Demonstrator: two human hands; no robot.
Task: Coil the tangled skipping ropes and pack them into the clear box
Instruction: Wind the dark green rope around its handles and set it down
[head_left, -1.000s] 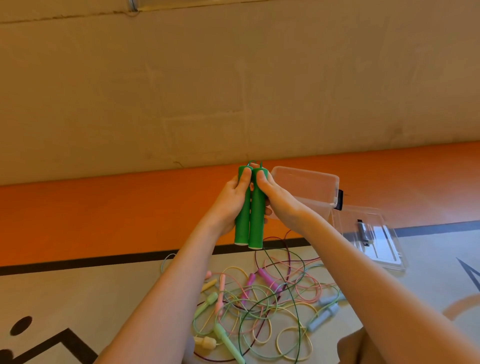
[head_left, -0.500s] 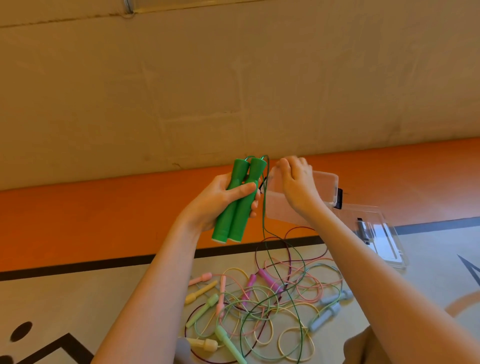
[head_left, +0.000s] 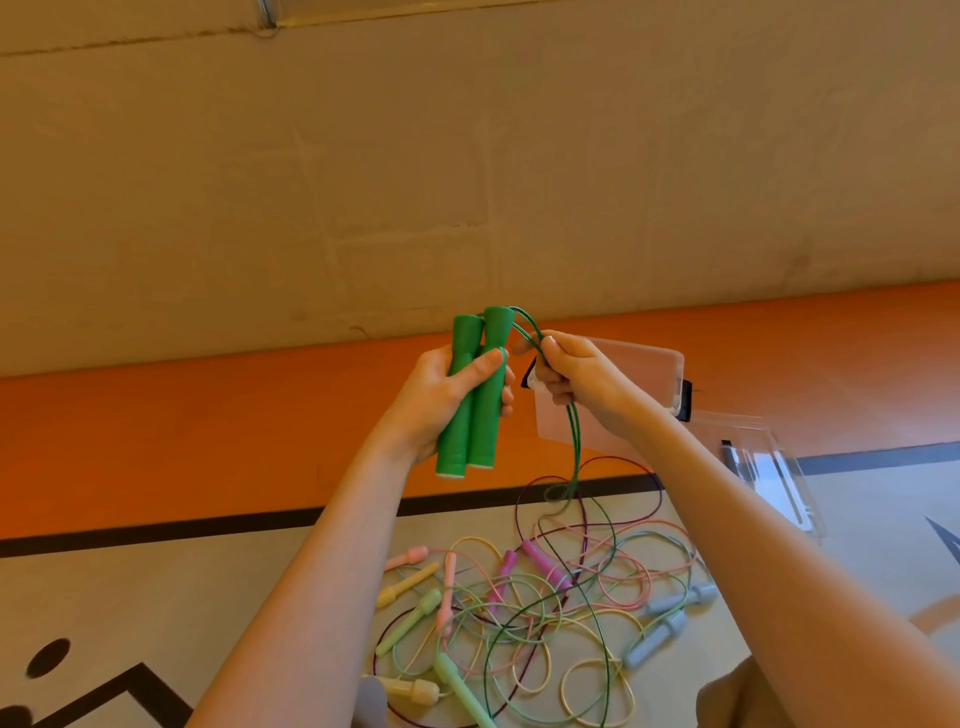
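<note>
Both green handles (head_left: 470, 402) are gripped side by side in the left hand (head_left: 439, 400) at frame centre, fingers curled round them. The green cord (head_left: 573, 441) is pinched just beside the handle tops by the right hand (head_left: 576, 376), fingers closed on it, and trails down into the tangle (head_left: 524, 618) on the floor at lower centre. The clear box (head_left: 649, 384) lies behind the right hand. The cord is judged thin, light and springy, likely to snag; it is best drawn out near the handles, then looped round them
</note>
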